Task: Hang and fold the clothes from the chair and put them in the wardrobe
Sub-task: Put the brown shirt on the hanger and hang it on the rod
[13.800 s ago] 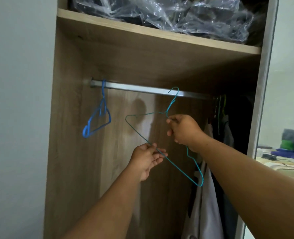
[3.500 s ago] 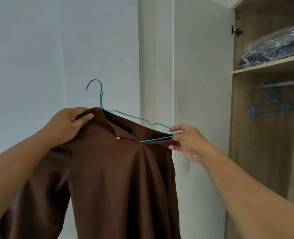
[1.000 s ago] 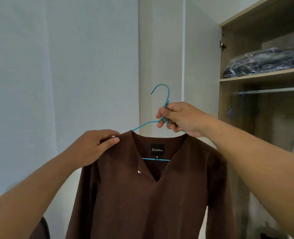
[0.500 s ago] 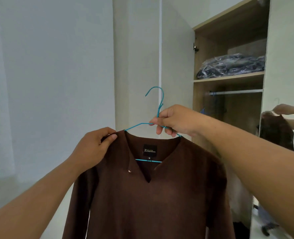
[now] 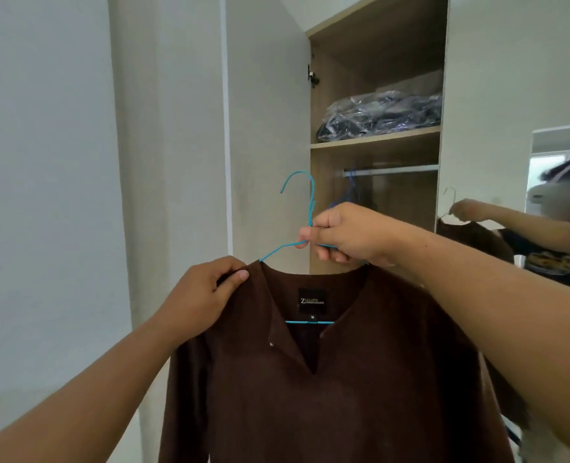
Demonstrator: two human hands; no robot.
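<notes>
Now the right hand [image 5: 343, 233] grips the hanger [image 5: 311, 208] neck, hook upright above it; the rail [image 5: 390, 170] lies beyond, up-right. The left hand [image 5: 203, 295] pinches the shirt [image 5: 327, 379] shoulder.

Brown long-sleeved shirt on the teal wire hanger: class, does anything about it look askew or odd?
Nothing stands out. The brown long-sleeved shirt sits evenly on the teal wire hanger, held at its neck by the right hand; the left hand pinches one shoulder.

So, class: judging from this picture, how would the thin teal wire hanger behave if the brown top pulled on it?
The teal wire hanger looks thin, so probably light and bendable. The brown top drapes limply, likely floppy and prone to sliding off.
</notes>
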